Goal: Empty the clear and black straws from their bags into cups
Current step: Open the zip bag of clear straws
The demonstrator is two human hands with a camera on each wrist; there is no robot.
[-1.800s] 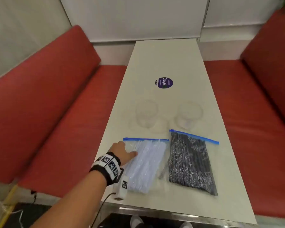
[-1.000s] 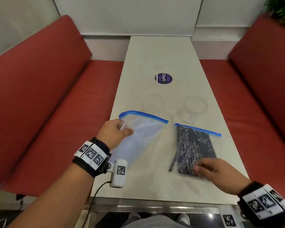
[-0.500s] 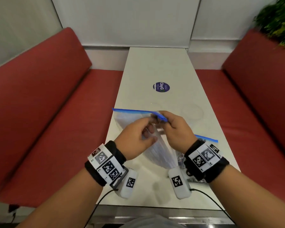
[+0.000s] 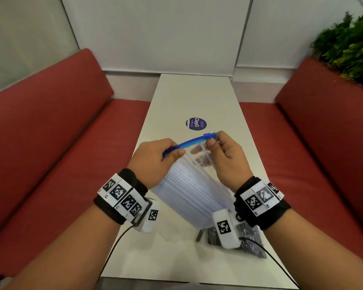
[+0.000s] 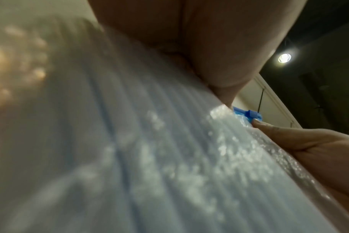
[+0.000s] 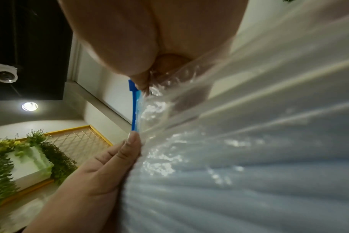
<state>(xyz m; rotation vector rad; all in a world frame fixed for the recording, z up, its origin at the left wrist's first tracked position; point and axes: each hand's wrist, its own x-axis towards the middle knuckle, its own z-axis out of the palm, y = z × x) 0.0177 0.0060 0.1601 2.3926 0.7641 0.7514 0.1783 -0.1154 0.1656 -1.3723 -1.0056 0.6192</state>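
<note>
I hold the bag of clear straws point(image 4: 189, 189) tilted above the white table point(image 4: 197, 95), its blue zip strip point(image 4: 187, 143) on top. My left hand point(image 4: 172, 153) pinches the strip's left part. My right hand point(image 4: 212, 141) pinches the blue slider point(image 4: 210, 135) at the strip's right end. The left wrist view shows the bag point(image 5: 149, 157) close up, with the slider point(image 5: 249, 114) by my right thumb point(image 5: 279, 138). In the right wrist view the zip strip point(image 6: 134, 110) runs between both thumbs. The black straw bag point(image 4: 249, 239) lies on the table under my right wrist. The cups are hidden behind my hands and the bag.
A round purple sticker point(image 4: 196, 123) marks the table's middle. Red benches point(image 4: 50, 143) run along both sides of the table, and a green plant point(image 4: 348, 42) stands at the back right. Cables hang from both wrist cameras over the table's near edge.
The clear straw bag has come up off the table into both hands. My right hand left the black bag and now sits at the zip's right end, apart from my left hand.
</note>
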